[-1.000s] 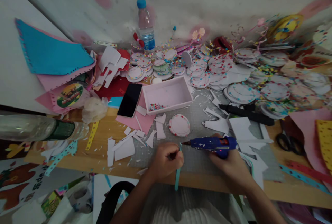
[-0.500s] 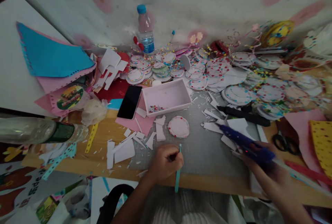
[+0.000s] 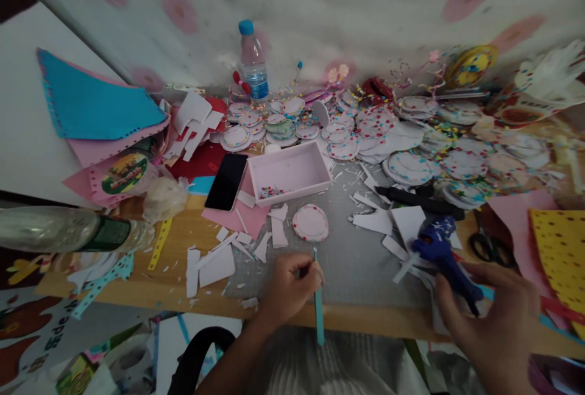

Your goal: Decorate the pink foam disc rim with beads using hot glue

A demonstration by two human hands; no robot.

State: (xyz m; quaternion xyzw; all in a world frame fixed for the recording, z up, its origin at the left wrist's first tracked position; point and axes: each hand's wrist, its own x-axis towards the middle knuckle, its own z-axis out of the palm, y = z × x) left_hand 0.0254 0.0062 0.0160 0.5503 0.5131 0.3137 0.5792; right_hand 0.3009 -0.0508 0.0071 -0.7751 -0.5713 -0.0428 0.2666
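Observation:
My left hand (image 3: 292, 285) is closed in a pinch on a thin teal paper strip (image 3: 319, 316), which runs from the grey mat down past the table's front edge. A white disc with a dotted rim (image 3: 310, 222) lies just beyond it. The blue glue gun (image 3: 441, 252) rests on white paper scraps at the right, nozzle pointing left and away. My right hand (image 3: 496, 316) is behind its handle with fingers spread apart; the handle's end lies between thumb and fingers, and no grip shows.
A pink tray (image 3: 292, 170) and a black phone (image 3: 226, 181) lie beyond the mat. Many decorated discs (image 3: 411, 166) cover the back. Black scissors (image 3: 491, 247) and a yellow sheet (image 3: 560, 249) sit right, a lying bottle (image 3: 68, 230) left, a water bottle (image 3: 251, 60) at the wall.
My right hand carried the glue gun from beside the strip's tip out to the right, set it down on the scraps and opened. My left hand kept hold of the strip.

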